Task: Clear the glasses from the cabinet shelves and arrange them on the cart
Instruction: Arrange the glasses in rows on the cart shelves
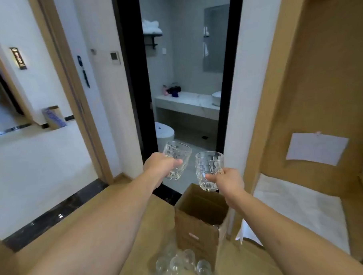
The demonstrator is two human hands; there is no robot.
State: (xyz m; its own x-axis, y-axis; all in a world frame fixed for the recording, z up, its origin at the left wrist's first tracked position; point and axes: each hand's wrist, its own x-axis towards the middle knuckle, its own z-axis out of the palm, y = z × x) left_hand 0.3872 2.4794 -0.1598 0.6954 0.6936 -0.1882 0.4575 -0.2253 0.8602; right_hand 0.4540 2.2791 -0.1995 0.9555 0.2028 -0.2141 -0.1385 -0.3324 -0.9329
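A person's left hand (163, 165) grips a clear dimpled glass (176, 159) around its lower body, while the right hand (227, 180) is curled round the base of a second dimpled glass (209, 170); both are carried at arm's length, upright or nearly so, above an open cardboard box (197, 219). The two glasses are near each other but apart. Below, at the bottom edge of the head view, a cluster of glasses (178, 264) already stands on a pale wooden surface (139, 232) (presumably the cart top, though its edges are out of frame). To the right, a wooden cabinet (320, 89) shows a white liner (300, 211) and a pinned sheet of paper (316, 148). Ahead, a dark-framed doorway (132, 77) opens onto a bathroom.

The likely risk: with both hands loaded, the carried glasses could knock together, or strike the standing cluster when lowered, since the set-down space beside the box looks tight. Smooth glass could also slip in a low grip.
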